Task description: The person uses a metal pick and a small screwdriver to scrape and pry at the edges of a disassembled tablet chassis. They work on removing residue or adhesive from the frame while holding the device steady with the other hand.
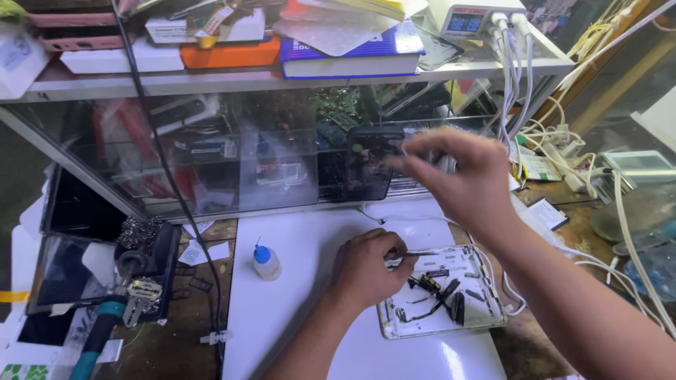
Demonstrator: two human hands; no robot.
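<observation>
left hand point(366, 271) fingers pinch tweezers point(412, 255) over opened phone point(443, 292); right hand point(461, 179) raised, fingers apart.

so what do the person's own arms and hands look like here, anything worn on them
Both forearms are bare as far as the picture shows: no sleeves, gloves or watch in view. The left hand and the right hand show no rings or bands that can be made out, though the right hand is motion-blurred, so small details there cannot be told.
</observation>
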